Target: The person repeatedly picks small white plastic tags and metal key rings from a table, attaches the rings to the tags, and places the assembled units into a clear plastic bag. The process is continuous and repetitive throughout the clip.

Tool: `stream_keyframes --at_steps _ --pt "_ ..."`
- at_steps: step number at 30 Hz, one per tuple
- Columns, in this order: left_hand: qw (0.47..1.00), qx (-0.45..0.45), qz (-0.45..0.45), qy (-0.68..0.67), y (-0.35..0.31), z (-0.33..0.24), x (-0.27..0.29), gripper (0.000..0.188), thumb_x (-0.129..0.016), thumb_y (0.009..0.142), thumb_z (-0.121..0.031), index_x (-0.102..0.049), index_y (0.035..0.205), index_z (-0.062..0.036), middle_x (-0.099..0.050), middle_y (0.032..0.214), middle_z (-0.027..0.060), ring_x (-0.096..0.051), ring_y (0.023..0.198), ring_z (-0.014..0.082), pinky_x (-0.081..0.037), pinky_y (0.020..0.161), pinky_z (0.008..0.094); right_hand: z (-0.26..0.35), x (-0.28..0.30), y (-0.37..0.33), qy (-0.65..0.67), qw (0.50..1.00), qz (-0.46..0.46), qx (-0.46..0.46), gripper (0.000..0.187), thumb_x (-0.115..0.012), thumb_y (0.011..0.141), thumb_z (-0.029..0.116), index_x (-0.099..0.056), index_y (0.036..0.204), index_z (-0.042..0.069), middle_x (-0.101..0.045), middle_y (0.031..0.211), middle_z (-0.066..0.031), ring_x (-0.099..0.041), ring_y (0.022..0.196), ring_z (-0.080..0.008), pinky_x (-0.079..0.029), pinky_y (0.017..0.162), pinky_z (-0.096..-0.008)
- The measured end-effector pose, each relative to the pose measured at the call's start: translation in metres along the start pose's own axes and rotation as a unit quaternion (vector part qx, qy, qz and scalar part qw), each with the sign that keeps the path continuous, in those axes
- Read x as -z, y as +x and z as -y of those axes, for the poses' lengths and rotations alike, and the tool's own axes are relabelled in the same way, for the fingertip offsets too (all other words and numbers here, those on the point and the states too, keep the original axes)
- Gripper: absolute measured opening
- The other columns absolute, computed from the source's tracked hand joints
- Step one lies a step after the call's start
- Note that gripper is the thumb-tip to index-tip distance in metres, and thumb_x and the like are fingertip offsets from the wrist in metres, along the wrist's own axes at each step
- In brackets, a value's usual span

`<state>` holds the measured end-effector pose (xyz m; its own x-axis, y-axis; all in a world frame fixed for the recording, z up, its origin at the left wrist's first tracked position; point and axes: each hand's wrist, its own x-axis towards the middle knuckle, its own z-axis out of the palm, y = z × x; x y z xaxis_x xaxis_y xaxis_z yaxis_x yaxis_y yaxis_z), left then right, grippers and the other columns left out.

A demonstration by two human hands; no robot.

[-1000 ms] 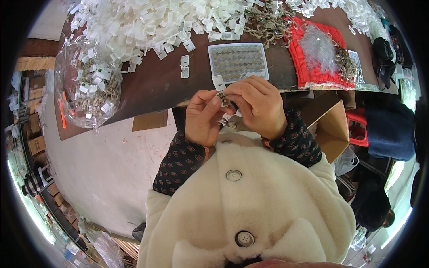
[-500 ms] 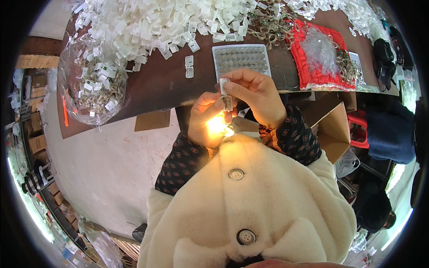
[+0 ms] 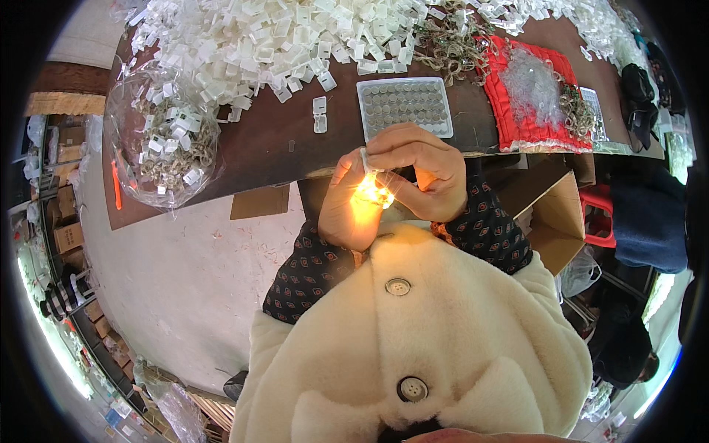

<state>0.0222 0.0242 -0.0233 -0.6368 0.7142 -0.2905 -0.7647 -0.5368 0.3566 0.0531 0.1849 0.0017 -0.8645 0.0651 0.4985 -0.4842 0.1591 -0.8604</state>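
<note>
Close to my chest, both hands meet around a small white plastic battery case (image 3: 364, 158) with a glowing warm-yellow string light (image 3: 378, 193). My left hand (image 3: 344, 207) is closed on them, and its palm is lit bright by the glow. From the other side, my right hand (image 3: 432, 173) pinches at the case with bent fingers; its thumb lies beside the light. Fingers and glare hide most of the case. Just beyond the hands, a white tray (image 3: 362, 122) of round silvery button cells sits on the brown table (image 3: 269, 151).
White plastic cases (image 3: 288, 37) are heaped at the back, and one opened case (image 3: 320, 114) lies apart. A clear bag (image 3: 207, 159) of cases and wire bundles stands left, by an orange tool (image 3: 117, 184). Right are a red cloth (image 3: 506, 111) and a cardboard box (image 3: 565, 221).
The case has turned and dropped lower between my fingers, so less of it shows. My right thumb has moved down toward the light, and the view has shifted slightly.
</note>
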Motion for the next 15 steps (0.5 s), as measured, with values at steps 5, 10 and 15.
stream_keyframes --at_steps 5,10,15 --pt "0.998 0.019 0.037 -0.049 0.005 0.005 0.005 0.031 -0.056 0.101 -0.035 -0.058 0.123 -0.0137 -0.064 0.113 0.0035 -0.06 0.109 0.0185 -0.05 0.095 0.0364 0.0 -0.009 -0.002 -0.002 0.999 -0.053 0.005 0.022 -0.066 0.076 -0.013 -0.069 0.094 0.001 -0.066 0.105 -0.0128 -0.065 0.094 -0.0232 -0.052 0.08 -0.0309" --pt "0.999 -0.007 -0.045 0.017 0.003 0.009 0.006 0.037 -0.058 0.1 -0.037 -0.053 0.128 -0.0137 -0.059 0.119 0.0019 -0.057 0.107 0.0166 -0.048 0.091 0.0352 0.0 -0.001 -0.005 -0.09 0.991 -0.045 0.092 0.026 -0.071 0.078 -0.007 -0.07 0.103 0.0 -0.066 0.11 -0.0156 -0.064 0.099 -0.0304 -0.053 0.083 -0.0367" --pt "0.998 0.011 0.009 0.066 0.013 0.012 0.004 0.027 -0.062 0.097 -0.032 -0.058 0.114 -0.012 -0.065 0.109 0.0065 -0.06 0.104 0.0218 -0.05 0.088 0.0384 0.011 0.034 -0.032 -0.167 0.985 0.026 0.022 0.03 -0.071 0.082 0.002 -0.069 0.112 -0.001 -0.065 0.117 -0.0188 -0.064 0.103 -0.0338 -0.05 0.091 -0.0406"
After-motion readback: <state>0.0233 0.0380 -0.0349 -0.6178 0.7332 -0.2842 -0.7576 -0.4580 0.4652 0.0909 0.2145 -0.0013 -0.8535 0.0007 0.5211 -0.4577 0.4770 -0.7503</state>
